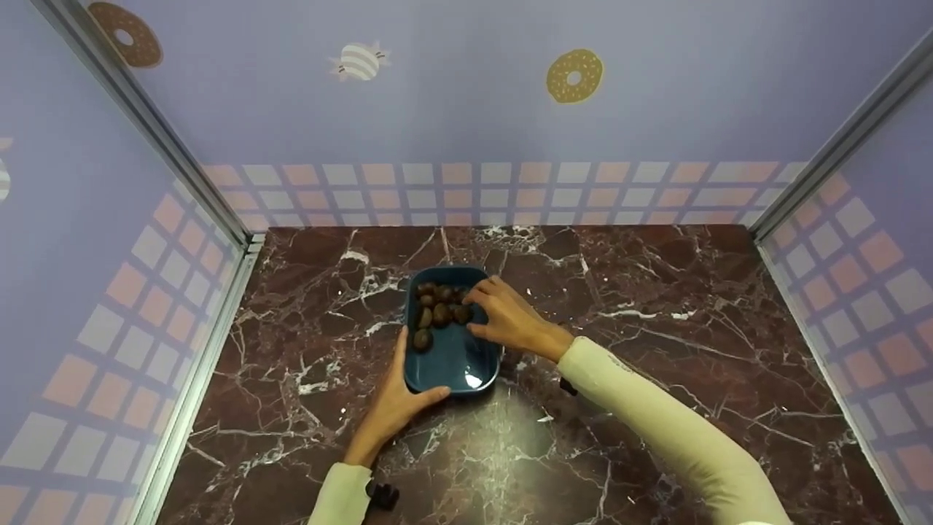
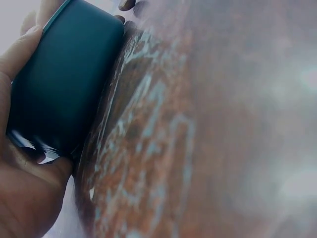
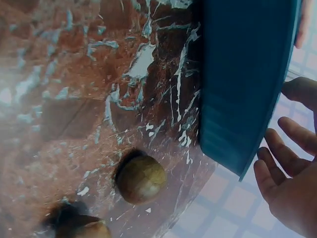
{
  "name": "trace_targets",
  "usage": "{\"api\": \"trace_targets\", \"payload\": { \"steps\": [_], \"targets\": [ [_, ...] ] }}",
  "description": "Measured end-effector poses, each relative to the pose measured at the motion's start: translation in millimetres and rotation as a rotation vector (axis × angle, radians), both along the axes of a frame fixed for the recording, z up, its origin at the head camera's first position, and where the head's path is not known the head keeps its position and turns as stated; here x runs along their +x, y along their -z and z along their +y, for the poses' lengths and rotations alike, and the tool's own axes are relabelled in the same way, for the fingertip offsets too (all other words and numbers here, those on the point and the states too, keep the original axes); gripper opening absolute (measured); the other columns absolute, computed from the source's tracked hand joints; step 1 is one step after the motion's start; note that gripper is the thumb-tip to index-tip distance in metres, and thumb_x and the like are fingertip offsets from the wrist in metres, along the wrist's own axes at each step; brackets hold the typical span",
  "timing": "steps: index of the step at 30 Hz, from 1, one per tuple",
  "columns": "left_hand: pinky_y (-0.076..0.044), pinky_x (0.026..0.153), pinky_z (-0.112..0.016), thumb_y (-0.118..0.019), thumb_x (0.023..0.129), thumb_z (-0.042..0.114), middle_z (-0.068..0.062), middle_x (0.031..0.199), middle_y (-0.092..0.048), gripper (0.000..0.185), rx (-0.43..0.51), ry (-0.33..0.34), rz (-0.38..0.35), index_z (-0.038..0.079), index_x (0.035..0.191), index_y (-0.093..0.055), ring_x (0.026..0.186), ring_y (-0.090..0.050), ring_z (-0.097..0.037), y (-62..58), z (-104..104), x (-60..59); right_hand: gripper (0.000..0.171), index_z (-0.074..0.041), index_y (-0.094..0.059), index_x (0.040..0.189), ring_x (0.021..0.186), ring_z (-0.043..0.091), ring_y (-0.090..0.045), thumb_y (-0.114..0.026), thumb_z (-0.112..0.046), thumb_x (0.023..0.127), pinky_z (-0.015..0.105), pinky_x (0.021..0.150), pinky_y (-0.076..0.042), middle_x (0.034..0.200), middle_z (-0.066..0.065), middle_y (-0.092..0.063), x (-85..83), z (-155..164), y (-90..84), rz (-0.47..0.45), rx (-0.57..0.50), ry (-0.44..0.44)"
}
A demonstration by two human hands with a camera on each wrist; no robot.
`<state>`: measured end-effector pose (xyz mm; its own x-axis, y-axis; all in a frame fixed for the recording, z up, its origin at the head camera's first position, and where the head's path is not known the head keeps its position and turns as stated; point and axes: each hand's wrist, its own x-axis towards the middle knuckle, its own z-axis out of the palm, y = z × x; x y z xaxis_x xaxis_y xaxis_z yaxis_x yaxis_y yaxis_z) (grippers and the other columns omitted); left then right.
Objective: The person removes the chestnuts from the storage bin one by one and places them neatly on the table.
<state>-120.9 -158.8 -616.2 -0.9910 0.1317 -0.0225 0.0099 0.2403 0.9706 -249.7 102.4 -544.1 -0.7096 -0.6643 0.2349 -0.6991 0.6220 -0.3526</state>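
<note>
We take the blue tray [image 1: 466,364] as our landmark: a rounded-rectangular dish with a glossy, smooth glaze and raised walls, standing near the middle of the worktop [image 1: 656,292]. Inside it, a cluster of chestnuts [image 1: 440,310] occupies the far half and left side; the near half shows bare glaze with a bright reflection. We judge the handling of the nuts to be in mid-course: several lie in the tray, and the right wrist view shows at least one round nut [image 3: 140,179] on the worktop outside the tray wall, with another, blurred, at the lower edge.

The chestnuts are dark brown, rounded and smooth-shelled, with a dull sheen.

The left hand [image 1: 397,397] grips the near left corner of the tray, thumb along the near rim and fingers up the left wall; the left wrist view confirms skin against the tray wall [image 2: 64,84]. The right hand [image 1: 510,315] reaches over the right rim, fingers curved down among the nuts; we cannot tell whether it pinches one.

The worktop is polished red-brown marble with white veins. Beyond it stand lilac panels printed with doughnuts and checks.
</note>
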Motion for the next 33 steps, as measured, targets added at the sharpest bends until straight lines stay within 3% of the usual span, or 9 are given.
{"api": "trace_targets", "payload": {
  "steps": [12, 22, 27, 33],
  "targets": [
    [-0.015, 0.132, -0.068, -0.099, 0.085, 0.035, -0.016, 0.184, -0.010, 0.133, -0.023, 0.003, 0.003, 0.022, 0.180, -0.007, 0.168, -0.013, -0.041, 0.7, 1.0, 0.9, 0.038, -0.003, -0.080, 0.123, 0.120, 0.034, -0.061, -0.091, -0.024, 0.093, 0.052, 0.110, -0.051, 0.120, 0.014, -0.076, -15.5, -8.3, 11.4, -0.014, 0.069, -0.015],
    [-0.015, 0.132, -0.065, -0.101, 0.083, 0.033, -0.016, 0.183, -0.012, 0.135, -0.017, -0.002, 0.027, 0.022, 0.180, -0.007, 0.168, -0.016, -0.039, -0.9, 1.7, 0.2, 0.039, -0.006, -0.081, 0.123, 0.119, 0.034, -0.061, -0.093, -0.024, 0.091, 0.055, 0.102, -0.050, 0.120, 0.013, -0.076, -19.4, -14.7, 18.7, 0.048, 0.099, 0.001],
    [-0.017, 0.133, -0.063, -0.101, 0.082, 0.037, -0.016, 0.183, -0.013, 0.137, -0.026, -0.009, 0.028, 0.023, 0.180, -0.007, 0.168, -0.017, -0.039, -0.1, 0.6, 0.2, 0.033, -0.008, -0.083, 0.115, 0.111, 0.034, -0.062, -0.095, -0.021, 0.087, 0.053, 0.096, -0.049, 0.113, 0.011, -0.077, -17.8, -17.4, 18.9, 0.067, 0.110, -0.005],
    [-0.016, 0.133, -0.064, -0.100, 0.084, 0.030, -0.014, 0.184, -0.012, 0.134, -0.021, -0.016, 0.025, 0.022, 0.180, -0.007, 0.168, -0.015, -0.038, 1.0, -0.6, 0.4, 0.029, -0.010, -0.081, 0.104, 0.101, 0.033, -0.060, -0.095, -0.028, 0.087, 0.051, 0.100, -0.043, 0.100, 0.009, -0.077, -12.5, -24.7, 19.0, 0.062, 0.238, -0.002]
  ]
}}
